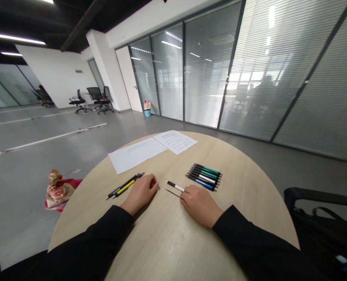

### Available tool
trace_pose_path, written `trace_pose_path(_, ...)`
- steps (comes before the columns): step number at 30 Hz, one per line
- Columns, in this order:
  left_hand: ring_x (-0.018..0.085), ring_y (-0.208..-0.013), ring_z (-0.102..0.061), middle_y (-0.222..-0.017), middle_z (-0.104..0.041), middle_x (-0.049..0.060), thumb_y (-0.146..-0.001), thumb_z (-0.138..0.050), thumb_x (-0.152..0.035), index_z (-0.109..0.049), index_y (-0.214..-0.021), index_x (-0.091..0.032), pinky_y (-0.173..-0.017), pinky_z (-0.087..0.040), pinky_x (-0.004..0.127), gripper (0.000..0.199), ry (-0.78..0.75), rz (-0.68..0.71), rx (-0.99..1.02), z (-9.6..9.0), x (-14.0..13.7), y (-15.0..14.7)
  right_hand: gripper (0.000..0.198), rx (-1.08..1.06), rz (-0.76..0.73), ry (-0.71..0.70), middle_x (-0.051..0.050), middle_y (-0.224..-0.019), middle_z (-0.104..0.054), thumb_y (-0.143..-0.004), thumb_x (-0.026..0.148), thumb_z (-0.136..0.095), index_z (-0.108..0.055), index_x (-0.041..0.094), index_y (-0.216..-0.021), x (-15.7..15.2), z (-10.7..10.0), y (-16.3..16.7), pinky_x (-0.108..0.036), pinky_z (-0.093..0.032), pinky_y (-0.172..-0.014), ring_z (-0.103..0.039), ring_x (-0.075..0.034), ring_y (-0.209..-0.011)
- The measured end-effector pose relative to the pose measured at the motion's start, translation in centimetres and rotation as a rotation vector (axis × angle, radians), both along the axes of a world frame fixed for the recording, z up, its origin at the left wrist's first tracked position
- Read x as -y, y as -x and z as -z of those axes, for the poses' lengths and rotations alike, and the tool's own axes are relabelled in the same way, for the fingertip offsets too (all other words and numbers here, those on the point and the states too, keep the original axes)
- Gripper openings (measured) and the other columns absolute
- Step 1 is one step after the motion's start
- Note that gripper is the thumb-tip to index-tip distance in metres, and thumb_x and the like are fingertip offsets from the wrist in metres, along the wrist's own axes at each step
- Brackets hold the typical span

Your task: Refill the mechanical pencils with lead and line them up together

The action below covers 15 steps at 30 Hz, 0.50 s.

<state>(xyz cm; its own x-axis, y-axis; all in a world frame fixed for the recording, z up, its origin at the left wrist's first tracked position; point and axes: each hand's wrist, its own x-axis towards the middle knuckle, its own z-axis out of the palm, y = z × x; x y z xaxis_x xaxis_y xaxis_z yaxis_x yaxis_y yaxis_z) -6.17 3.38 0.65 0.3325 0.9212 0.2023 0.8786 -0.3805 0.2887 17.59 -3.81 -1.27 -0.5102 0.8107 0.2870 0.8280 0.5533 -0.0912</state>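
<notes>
My left hand (141, 194) rests on the table with its fingers curled together. A tiny piece (159, 188) shows at its fingertips; what it is and whether they grip it is too small to tell. My right hand (200, 203) is closed, with a thin dark pen refill (172, 192) sticking out from its thumb and fingers. A black-and-white pen barrel (175, 186) lies just above the refill, its near end under the right fingers. Two pens (124, 186), one with a yellow section, lie beside my left hand.
Several black pens with green, white and blue sections (204, 177) lie in a row beyond my right hand. Two printed sheets (138, 154) cover the table's far side. A black chair (322, 199) stands to the right, and a red-and-beige bag (58, 191) is at the left.
</notes>
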Motion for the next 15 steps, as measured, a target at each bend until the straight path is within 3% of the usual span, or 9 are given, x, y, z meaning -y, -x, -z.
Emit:
trace_pose_path(6,0.022,-0.074,-0.063,-0.081,-0.069,0.008,-0.090,-0.045,-0.023,-0.063,-0.080,-0.018,-0.069,-0.043,0.032,0.021,-0.030,0.014,0.005,0.5,-0.3,0.5,0.022,-0.080,0.003,-0.016,-0.007,-0.089,-0.066,-0.099,0.019,-0.049,-0.069,0.016,-0.090,0.0,-0.4,-0.2,-0.028,-0.042,-0.077,-0.059,-0.018,-0.088)
trace_pose_path(15,0.024,-0.080,-0.064,-0.084,-0.070,0.008,-0.083,-0.044,-0.015,-0.065,-0.083,-0.019,-0.075,-0.045,0.034,0.021,0.004,0.017,0.012,0.2,-0.8,3.0,0.026,-0.256,0.113,0.014,-0.005,-0.089,-0.066,-0.100,0.021,-0.046,-0.069,0.017,-0.090,-1.2,-0.7,-2.5,-0.027,-0.042,-0.080,-0.060,-0.017,-0.087)
